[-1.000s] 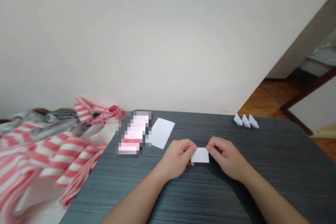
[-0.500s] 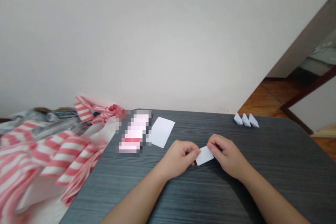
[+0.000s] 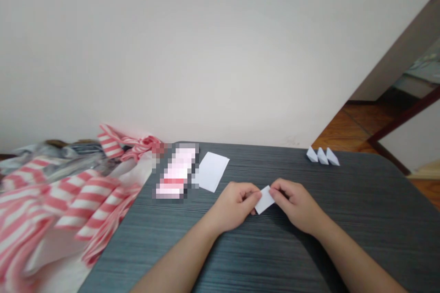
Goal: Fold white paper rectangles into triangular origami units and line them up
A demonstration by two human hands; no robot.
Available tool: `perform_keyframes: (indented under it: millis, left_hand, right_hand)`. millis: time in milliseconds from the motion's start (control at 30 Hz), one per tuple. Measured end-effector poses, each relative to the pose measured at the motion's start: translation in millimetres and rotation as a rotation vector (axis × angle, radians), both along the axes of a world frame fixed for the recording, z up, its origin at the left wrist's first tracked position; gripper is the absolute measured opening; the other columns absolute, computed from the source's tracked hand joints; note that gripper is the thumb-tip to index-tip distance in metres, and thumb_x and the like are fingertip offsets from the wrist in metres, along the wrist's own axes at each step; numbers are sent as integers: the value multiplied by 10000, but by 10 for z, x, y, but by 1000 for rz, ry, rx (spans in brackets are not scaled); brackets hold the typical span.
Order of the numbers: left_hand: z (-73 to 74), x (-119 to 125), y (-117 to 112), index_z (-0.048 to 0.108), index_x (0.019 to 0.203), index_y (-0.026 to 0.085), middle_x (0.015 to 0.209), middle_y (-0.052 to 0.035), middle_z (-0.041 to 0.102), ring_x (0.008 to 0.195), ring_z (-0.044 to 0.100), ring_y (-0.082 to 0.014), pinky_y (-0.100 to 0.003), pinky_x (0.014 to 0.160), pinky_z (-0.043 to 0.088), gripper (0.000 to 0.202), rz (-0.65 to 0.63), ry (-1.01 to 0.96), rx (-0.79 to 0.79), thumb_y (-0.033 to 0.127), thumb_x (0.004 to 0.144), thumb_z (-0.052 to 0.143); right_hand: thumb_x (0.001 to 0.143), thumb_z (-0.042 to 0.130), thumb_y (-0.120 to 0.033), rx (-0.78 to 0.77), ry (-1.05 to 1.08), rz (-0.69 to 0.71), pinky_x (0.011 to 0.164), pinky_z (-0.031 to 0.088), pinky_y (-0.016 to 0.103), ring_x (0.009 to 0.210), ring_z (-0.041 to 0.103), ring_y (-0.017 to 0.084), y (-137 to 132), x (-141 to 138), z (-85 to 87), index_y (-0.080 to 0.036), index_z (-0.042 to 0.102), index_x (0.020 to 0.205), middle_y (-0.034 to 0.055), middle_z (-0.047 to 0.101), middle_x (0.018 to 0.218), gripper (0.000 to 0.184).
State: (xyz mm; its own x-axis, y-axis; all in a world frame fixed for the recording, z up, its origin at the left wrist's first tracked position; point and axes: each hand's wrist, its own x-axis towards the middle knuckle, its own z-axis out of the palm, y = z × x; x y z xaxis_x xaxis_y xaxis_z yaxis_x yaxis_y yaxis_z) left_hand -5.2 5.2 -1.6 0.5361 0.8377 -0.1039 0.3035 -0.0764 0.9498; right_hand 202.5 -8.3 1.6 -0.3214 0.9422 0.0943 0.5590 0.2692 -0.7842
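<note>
A small white piece of paper (image 3: 265,200) is held just above the dark table, between both hands. My left hand (image 3: 237,206) pinches its left side between thumb and fingers. At its right corner, my right hand (image 3: 294,203) grips it the same way. The fingertips hide parts of its edges. Beyond my left hand lies a stack of white paper sheets (image 3: 212,172), flat on the table. Three folded white paper pieces (image 3: 322,156) stand in a row near the table's back edge, to the right.
A blurred-out flat object, pinkish on top (image 3: 177,171), lies left of the sheets. The dark wood-grain table (image 3: 371,219) meets a pale wall (image 3: 220,55) at the back. Red-and-white striped cloth (image 3: 85,197) is heaped along the left side. Wooden floor (image 3: 347,126) shows at right.
The small paper has turned and tilted a little, and less of it shows between the hands. My right hand has shifted slightly left and stays closed on it.
</note>
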Motion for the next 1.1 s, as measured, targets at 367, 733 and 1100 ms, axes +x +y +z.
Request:
perform_keyframes:
  millis: [367,733,1100]
  left_hand:
    - [-29,57,27,630,794,145,529,7,593,472,516,-108,-199,489,372,299,93,-137,-131,367,932,486]
    - [-35,64,34,621,754,148,528,2,591,475,510,-107,-201,489,369,332,81,-180,-178,397,930,489]
    - [-9,23,20,614,722,156,588,5,616,543,536,-108,-206,556,380,360,-12,7,-5,362,962,441]
  right_hand:
    - [915,567,-198,-8,234,43,619,454,261,702,573,153,-30,25,-128,-222,537,1097,38,631,927,186]
    - [881,632,-127,96,151,194,691,468,248,768,564,128,-25,-3,-56,-216,615,944,47,559,1083,110]
    - [932,532,-112,199,72,158,861,459,302,1010,575,189,-36,-38,-29,-207,582,864,78,545,1145,127]
